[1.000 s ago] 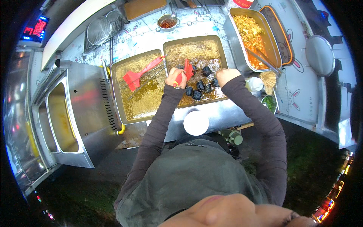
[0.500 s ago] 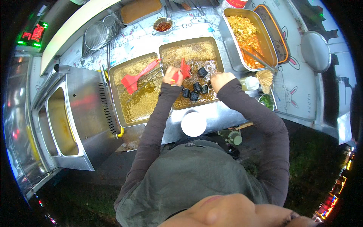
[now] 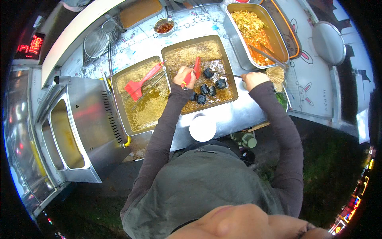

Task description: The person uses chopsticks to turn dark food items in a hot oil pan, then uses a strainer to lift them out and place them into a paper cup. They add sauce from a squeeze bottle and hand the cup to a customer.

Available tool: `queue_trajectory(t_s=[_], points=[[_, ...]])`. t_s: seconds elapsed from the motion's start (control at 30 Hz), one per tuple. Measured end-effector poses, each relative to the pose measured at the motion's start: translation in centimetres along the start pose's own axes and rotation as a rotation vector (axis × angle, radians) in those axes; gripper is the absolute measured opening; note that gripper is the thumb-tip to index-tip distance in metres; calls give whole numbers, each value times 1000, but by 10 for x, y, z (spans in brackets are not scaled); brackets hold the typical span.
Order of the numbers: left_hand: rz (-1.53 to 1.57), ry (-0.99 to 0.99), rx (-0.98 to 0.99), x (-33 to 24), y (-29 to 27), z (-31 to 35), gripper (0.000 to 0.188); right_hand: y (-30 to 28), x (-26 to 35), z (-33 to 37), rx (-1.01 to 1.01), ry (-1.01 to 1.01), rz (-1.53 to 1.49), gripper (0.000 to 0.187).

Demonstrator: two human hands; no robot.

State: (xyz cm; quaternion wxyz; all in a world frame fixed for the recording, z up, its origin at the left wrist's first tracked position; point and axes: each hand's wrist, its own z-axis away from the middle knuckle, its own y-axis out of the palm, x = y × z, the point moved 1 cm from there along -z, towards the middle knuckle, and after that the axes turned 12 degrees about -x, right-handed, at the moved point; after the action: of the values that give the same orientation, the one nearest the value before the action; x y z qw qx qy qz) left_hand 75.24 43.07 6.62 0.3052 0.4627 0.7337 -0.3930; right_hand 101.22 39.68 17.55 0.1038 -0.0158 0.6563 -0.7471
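Your left hand grips a red brush over a square metal tray of shiny brown sauce. Your right hand is closed around a long thin dark tool. Its far end is at one of six small black cubes, but you can't tell if they touch. The cubes sit in the sauce, near your left hand. A round white thing is near the front of the silver bench.
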Motion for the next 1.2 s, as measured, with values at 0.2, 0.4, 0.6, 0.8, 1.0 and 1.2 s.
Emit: queue_trajectory(t_s=[0.2,0.4,0.6,0.8,1.0,1.2], points=[[-27,-6,75,7,18,2,7,19,9,-19,-12,-59,8,17],[101,-192,-9,4,12,5,7,40,22,-17,-35,-52,-78,16],[-59,71,26,-18,31,-3,5,28,48,-18,-216,-101,-42,13],[13,-57,-38,0,11,-8,4,12,26,0,-59,-47,-3,14],[178,-338,-149,-1,-44,20,7,33,28,-12,25,-157,-15,15],[87,-202,-26,-10,-44,40,8,14,8,9,123,-161,6,18]])
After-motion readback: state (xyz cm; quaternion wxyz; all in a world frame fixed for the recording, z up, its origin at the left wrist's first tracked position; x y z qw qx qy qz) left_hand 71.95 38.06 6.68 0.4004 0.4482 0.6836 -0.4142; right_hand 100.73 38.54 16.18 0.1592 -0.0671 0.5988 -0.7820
